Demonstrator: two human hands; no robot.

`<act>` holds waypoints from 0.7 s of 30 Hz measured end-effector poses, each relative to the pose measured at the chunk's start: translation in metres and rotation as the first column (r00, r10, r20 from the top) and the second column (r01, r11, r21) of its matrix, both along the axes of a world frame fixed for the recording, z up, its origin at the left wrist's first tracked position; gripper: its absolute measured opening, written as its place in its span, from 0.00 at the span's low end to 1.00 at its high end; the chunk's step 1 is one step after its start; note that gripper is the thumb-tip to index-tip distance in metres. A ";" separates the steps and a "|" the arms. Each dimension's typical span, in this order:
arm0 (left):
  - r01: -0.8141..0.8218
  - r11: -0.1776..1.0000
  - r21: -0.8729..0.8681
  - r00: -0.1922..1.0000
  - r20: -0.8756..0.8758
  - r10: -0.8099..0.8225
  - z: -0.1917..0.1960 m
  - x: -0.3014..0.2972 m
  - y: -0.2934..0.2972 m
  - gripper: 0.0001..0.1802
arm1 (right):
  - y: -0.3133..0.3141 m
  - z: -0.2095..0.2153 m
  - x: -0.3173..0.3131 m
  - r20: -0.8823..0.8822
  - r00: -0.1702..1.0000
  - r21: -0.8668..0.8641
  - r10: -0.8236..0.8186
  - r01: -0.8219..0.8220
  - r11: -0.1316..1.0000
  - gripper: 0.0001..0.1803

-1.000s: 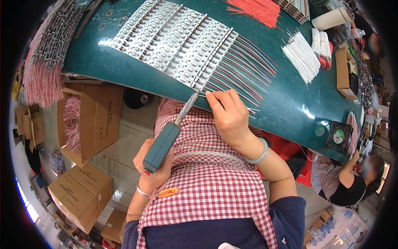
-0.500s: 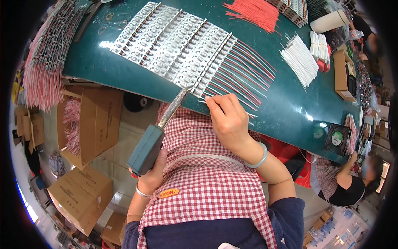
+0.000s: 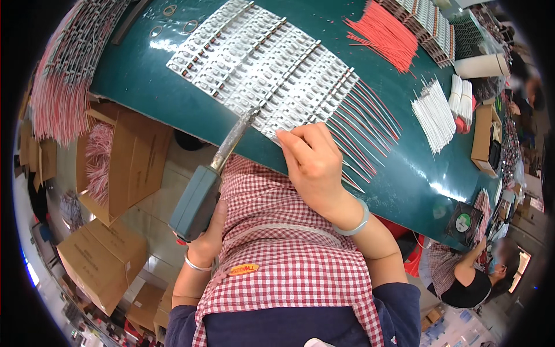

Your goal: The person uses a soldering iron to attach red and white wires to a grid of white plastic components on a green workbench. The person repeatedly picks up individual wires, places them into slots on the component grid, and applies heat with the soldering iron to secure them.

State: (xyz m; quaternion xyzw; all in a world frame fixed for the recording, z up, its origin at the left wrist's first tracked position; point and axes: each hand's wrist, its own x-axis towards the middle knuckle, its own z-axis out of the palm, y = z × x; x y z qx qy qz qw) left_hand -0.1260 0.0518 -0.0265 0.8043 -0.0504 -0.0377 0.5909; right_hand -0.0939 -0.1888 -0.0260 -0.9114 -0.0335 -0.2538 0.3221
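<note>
My left hand (image 3: 209,231) grips a soldering gun (image 3: 196,196) with a teal-grey body and a long metal barrel. Its tip meets the near edge of a silvery panel (image 3: 272,63) made of many small parts in rows, at the lower end of a dark strip. Just right of the tip, my right hand (image 3: 317,165) is closed in a pinch at the panel's near edge. What lies between its fingertips is hidden. Red and white wires (image 3: 370,121) fan out from the panel's right-hand row, beyond my right hand.
On the green table (image 3: 156,110) lie red wires (image 3: 384,34), white wires (image 3: 433,115), stacked panels (image 3: 425,29) and a pale cylinder (image 3: 480,66). Wired parts (image 3: 75,69) hang at the left edge. Cardboard boxes (image 3: 136,156) stand below. Another person (image 3: 468,274) sits at right, near a black fan (image 3: 464,224).
The soldering gun's tip has gone from the panel's rightmost strip to the strip left of it. My pinching right hand has also shifted left along the panel's edge. The whole view has tilted slightly.
</note>
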 end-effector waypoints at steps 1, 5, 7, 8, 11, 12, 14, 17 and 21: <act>-0.025 1.000 -0.001 1.000 -0.015 0.025 0.002 -0.003 0.000 0.18 | 0.004 -0.005 0.002 0.017 1.000 0.002 -0.005 0.005 1.000 0.10; -0.084 0.996 0.034 0.992 -0.092 0.086 0.001 -0.012 0.011 0.14 | 0.014 -0.006 0.006 0.003 1.000 -0.016 -0.029 0.029 0.999 0.09; -0.050 0.994 0.100 0.998 -0.043 0.055 0.002 -0.012 0.014 0.13 | 0.016 -0.005 0.006 -0.011 0.999 -0.024 -0.042 0.041 0.999 0.09; -0.033 0.991 0.133 0.999 -0.020 0.036 0.002 -0.011 0.015 0.13 | 0.016 -0.006 0.006 -0.016 0.999 -0.029 -0.042 0.041 0.999 0.09; 0.076 0.976 0.203 0.991 0.092 -0.096 -0.001 -0.008 0.019 0.13 | 0.016 -0.007 0.006 -0.020 0.999 -0.044 -0.047 0.046 0.998 0.09; 0.081 0.975 0.206 0.990 0.098 -0.103 -0.003 -0.009 0.020 0.13 | 0.017 -0.007 0.006 -0.019 0.999 -0.051 -0.049 0.048 0.998 0.09; 0.091 0.973 0.211 0.987 0.110 -0.116 -0.007 -0.010 0.021 0.13 | 0.017 -0.007 0.006 -0.019 0.998 -0.059 -0.051 0.050 0.997 0.09; 0.093 0.974 0.208 0.985 0.126 -0.121 -0.003 -0.006 0.018 0.12 | 0.018 -0.007 0.007 -0.015 0.999 -0.062 -0.052 0.051 0.997 0.09; 0.112 0.968 0.226 0.965 0.209 -0.161 0.006 0.004 0.011 0.11 | 0.018 -0.003 0.007 -0.018 0.998 -0.070 -0.059 0.057 0.996 0.11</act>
